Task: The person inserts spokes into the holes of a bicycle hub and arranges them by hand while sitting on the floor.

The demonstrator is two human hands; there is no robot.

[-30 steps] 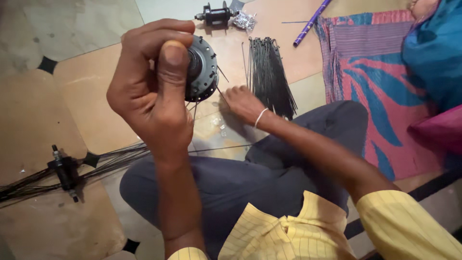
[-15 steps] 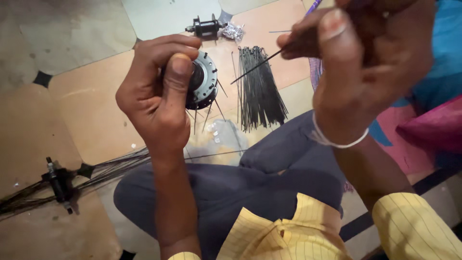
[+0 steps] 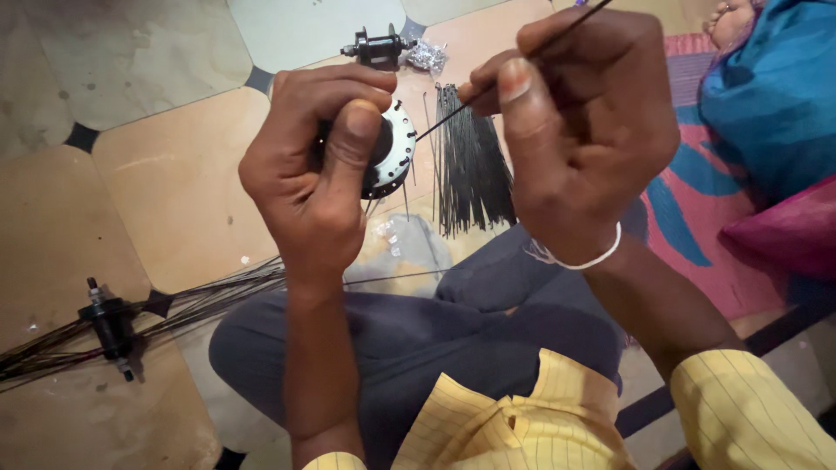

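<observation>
My left hand [image 3: 322, 174] grips a black wheel hub [image 3: 390, 155] with a pale flange ringed by small holes, thumb pressed on its near face. My right hand [image 3: 579, 130] pinches one thin black spoke [image 3: 444, 119] between thumb and fingers. The spoke slants down-left, its tip at the hub's flange. A few spokes hang down from the hub. Both hands are raised above my crossed legs in dark trousers.
A bundle of loose black spokes [image 3: 468, 174] lies on the tiled floor behind the hands. A hub with spokes fitted [image 3: 109, 324] lies at the left. Another bare hub [image 3: 380, 48] sits at the top. A patterned mat [image 3: 697, 191] and another person's clothing [image 3: 775, 96] are at the right.
My right hand picked a spoke off the floor, lifted it, and brought its tip to the hub. My left hand kept holding the hub and shifted slightly.
</observation>
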